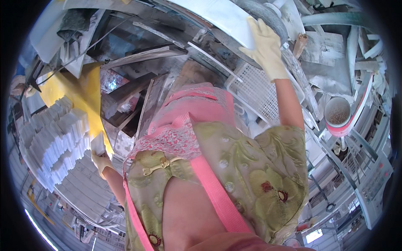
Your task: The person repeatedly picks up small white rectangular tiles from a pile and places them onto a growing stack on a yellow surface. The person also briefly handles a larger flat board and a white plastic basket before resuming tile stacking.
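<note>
My left hand (pixel 100 162), in a cream glove, is closed around one end of a small pale rectangular tile (pixel 98 144). It is beside rows of stacked white tiles (pixel 52 142) at the left. My right hand (pixel 266 44), gloved the same way, reaches far forward with fingers spread. Its fingertips lie over the right end of a broad white panel (pixel 217 19), beside a dark rounded rim (pixel 268 19). Whether the palm touches the panel, I cannot tell.
A yellow sheet (pixel 79 92) runs beside the tile stacks. Worn wooden boards (pixel 144 56) lie ahead. A white perforated crate (pixel 255 90) sits under my right forearm. To the right are a round cup-like container (pixel 337 112) and a panel with buttons (pixel 374 186).
</note>
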The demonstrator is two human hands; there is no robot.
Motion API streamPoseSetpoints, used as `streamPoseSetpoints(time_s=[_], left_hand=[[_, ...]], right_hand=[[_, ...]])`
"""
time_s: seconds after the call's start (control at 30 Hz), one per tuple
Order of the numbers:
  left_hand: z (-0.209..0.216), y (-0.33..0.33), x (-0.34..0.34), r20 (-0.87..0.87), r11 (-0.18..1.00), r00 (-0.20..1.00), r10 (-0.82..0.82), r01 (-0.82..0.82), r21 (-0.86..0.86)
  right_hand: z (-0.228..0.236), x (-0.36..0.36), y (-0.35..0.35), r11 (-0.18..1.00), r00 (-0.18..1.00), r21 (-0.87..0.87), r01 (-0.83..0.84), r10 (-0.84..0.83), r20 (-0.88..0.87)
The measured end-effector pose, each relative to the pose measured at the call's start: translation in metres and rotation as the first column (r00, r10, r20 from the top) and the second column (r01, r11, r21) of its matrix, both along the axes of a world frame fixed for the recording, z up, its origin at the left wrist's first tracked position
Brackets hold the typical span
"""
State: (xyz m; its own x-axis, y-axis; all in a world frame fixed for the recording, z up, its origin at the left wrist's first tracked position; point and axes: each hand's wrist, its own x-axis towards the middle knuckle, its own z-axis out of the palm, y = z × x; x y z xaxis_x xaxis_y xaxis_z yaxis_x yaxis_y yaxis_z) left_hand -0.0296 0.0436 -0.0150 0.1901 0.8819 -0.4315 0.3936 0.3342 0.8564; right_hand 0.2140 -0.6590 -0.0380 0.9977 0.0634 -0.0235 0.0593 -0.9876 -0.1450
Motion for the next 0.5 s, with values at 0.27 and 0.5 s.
streamPoseSetpoints(time_s=[0.27, 0.5], left_hand=[[-0.002, -0.023, -0.004, 0.1, 0.998, 0.994, 0.053, -0.051, -0.023], [0.022, -0.042, -0.02, -0.11, 0.974, 0.988, -0.106, 0.125, 0.188]], right_hand=[[0.018, 0.054, 0.043, 0.997, 0.981, -0.027, -0.066, 0.07, 0.183], [-0.001, 0.068, 0.045, 0.953, 0.943, 0.105, -0.285, 0.259, 0.21]])
